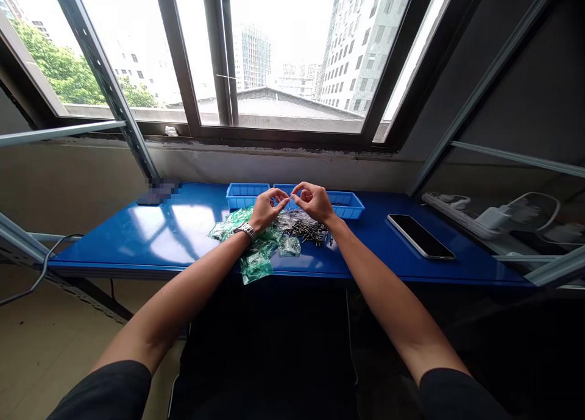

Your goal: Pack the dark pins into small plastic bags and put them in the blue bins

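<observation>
My left hand (267, 209) and my right hand (313, 202) meet fingertip to fingertip over the desk, both pinched closed. Whatever sits between the fingertips is too small to make out. Under my left hand and wrist lies a heap of green-tinted clear plastic bags (256, 263). Beneath my right hand is a pile of dark and brass-coloured screw-like pieces (307, 232). Behind the hands stand blue plastic bins: a left bin (247, 190), a partly hidden middle one (282, 188) and a right bin (350, 208) with a few small dark bits in it.
The blue desk (119, 243) is framed by metal shelf posts. A phone (420, 236) lies to the right, and a power strip with a white charger (493, 216) sits beyond it. A blurred dark object (159, 191) is at the far left, below the window (292, 54).
</observation>
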Tool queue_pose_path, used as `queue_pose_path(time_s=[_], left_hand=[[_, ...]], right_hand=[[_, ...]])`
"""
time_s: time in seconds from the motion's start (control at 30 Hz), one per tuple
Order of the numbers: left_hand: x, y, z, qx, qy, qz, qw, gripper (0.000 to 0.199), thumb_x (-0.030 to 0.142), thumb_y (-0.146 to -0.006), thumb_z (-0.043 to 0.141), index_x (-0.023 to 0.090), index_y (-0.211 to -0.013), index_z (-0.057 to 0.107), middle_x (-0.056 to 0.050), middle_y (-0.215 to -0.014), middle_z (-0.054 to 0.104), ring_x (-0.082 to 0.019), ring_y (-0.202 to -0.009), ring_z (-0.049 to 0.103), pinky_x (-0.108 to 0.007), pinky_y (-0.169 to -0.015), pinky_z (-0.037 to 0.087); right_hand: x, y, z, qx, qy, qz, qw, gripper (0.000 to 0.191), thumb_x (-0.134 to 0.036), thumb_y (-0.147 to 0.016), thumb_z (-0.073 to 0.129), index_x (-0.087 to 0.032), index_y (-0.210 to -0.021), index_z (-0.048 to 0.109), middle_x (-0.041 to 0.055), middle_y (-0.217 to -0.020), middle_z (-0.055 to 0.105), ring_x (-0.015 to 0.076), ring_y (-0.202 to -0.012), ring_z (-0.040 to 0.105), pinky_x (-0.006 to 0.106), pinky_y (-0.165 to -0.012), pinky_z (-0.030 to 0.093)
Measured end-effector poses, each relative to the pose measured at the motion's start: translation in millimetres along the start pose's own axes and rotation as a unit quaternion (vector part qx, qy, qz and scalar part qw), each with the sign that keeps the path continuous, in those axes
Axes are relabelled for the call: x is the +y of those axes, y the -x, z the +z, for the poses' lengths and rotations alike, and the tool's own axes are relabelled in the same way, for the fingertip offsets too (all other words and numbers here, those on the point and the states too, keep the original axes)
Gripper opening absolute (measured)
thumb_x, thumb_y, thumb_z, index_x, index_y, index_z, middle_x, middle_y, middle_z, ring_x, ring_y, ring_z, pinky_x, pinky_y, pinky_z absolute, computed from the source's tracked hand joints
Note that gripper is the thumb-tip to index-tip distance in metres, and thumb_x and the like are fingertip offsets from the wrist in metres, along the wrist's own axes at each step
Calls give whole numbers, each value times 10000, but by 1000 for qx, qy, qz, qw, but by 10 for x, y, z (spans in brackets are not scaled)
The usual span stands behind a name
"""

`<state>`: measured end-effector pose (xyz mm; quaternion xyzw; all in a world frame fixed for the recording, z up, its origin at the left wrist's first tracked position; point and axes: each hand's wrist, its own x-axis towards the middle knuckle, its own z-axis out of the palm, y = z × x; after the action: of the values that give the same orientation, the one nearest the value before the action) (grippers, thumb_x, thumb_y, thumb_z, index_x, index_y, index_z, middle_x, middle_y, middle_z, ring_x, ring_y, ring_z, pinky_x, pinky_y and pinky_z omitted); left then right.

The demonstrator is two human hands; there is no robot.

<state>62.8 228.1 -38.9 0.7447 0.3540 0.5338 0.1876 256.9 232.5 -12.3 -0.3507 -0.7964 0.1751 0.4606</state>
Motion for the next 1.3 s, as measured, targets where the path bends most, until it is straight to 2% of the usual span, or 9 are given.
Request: queue_pose_path(time_s=[0.13,0.33,0.43,0.6,0.8,0.9,1.07,1.3], left_hand=[[-9,13,18,-24,-16,18,999,304,483,-931,685,184,-900,731,-64,-858,696,-180,-750,604,-299,-648,439],[-6,-1,-1,10,17,-2,1000,287,466,-922,698,182,-902,737,-73,-899,723,-187,-784,622,-297,-654,449],[3,-7,-8,29,39,-9,999,296,473,-917,704,179,-906,734,-72,-909,731,-185,-796,626,-289,-658,450],[6,-3,-4,19,43,-5,999,327,504,-901,724,177,-911,728,-73,-916,737,-191,-808,640,-293,-670,455],[-1,-9,-8,34,24,-5,999,291,470,-925,694,182,-916,732,-69,-898,730,-190,-797,629,-291,-658,448],[-4,-5,2,21,12,-1,1000,298,479,-927,694,185,-915,735,-70,-894,724,-188,-780,622,-293,-647,446],[-6,16,24,-23,-17,24,999,273,461,-930,705,190,-919,734,-63,-864,701,-180,-754,609,-298,-652,440],[-1,-1,-5,20,17,2,1000,275,457,-929,697,185,-912,733,-69,-901,725,-190,-795,630,-298,-654,446]], right_hand=[[-4,5,30,-24,-15,-2,1000,260,-434,-875,701,-176,-901,684,-56,-560,429,99,-503,351,245,-497,316],[25,-7,-17,-11,-19,8,1000,266,-443,-877,689,-178,-888,672,-56,-559,429,98,-497,352,243,-496,325],[58,-16,-11,-40,-14,11,999,276,-449,-859,698,-174,-881,684,-60,-550,424,95,-496,336,240,-491,302],[93,-21,43,-88,-18,19,996,332,-493,-837,716,-164,-880,697,-60,-543,440,94,-488,339,241,-488,282],[45,-15,-10,-26,0,9,1000,291,-454,-853,696,-164,-858,706,-46,-555,446,102,-506,352,251,-493,300],[13,-9,-20,-1,-13,13,1000,286,-454,-860,699,-168,-863,693,-50,-559,432,101,-506,351,251,-492,309],[-3,0,5,-18,-27,4,999,287,-456,-860,716,-170,-875,698,-50,-567,429,100,-513,346,250,-493,313],[44,-16,-29,-21,-24,16,999,270,-445,-864,704,-177,-860,672,-53,-555,432,98,-498,349,242,-483,301]])
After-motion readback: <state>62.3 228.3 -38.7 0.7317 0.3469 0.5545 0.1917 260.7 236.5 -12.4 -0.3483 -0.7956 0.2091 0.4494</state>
